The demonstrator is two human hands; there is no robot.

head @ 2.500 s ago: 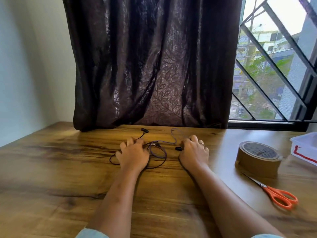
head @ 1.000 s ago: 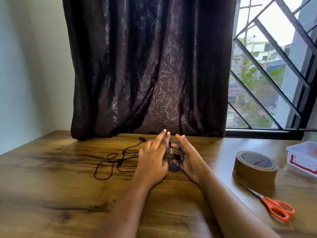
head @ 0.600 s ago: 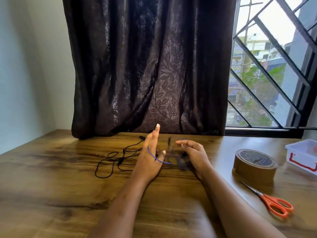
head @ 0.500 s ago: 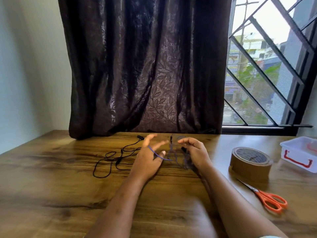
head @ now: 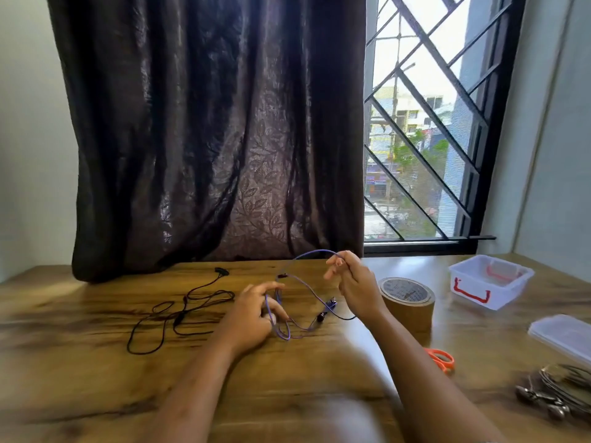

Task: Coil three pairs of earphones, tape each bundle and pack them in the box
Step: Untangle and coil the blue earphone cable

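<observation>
Head view is showing the purple earphones point(head: 331, 304) running at centre frame from the left hand point(head: 252, 314), gripping their lower loops by the table point(head: 96, 378), slanting up-right to the right hand point(head: 355, 282), pinching the raised cable (the loose length is hanging nearer it).

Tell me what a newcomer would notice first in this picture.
In the centre, the right hand holds up a loop of the purple earphones while the left hand grips them low. To the left lie loose black earphones; at right stand a tape roll and white box.
</observation>
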